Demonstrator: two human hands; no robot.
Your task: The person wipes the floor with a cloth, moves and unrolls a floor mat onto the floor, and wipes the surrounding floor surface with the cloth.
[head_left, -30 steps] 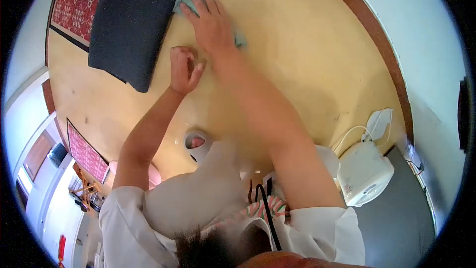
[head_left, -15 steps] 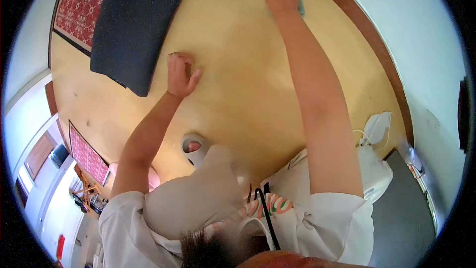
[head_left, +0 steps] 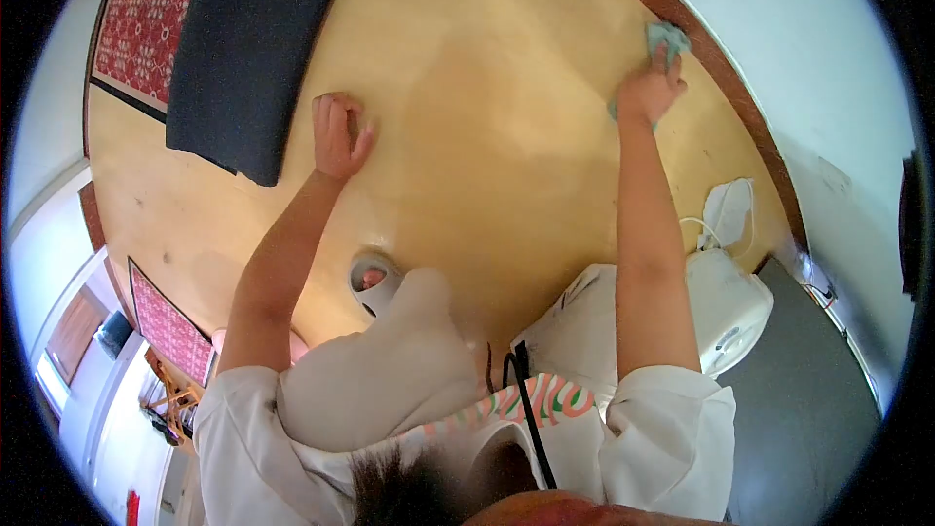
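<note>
A grey-green cloth [head_left: 666, 39] lies against the floor by the brown skirting board. My right hand [head_left: 651, 95] presses down on it, fingers over the fabric, and a bit of cloth pokes out beside the wrist. Further left, my left hand [head_left: 341, 134] rests on the yellow floor [head_left: 467, 156], holding nothing. Its fingers are loosely bent and the thumb stands apart from them. A dark folded mat [head_left: 248, 58] lies just to the left of that hand.
Brown skirting [head_left: 726, 78] runs along the white wall at right. A white appliance [head_left: 730, 307], a white corded item [head_left: 726, 214] and a grey mat [head_left: 799, 409] are near my right arm. My slippered foot [head_left: 373, 282] is below. Red patterned mats [head_left: 146, 19] lie left.
My right hand has swept the cloth to the right and back toward me along the skirting. My left hand has shifted slightly left, still on the floor.
</note>
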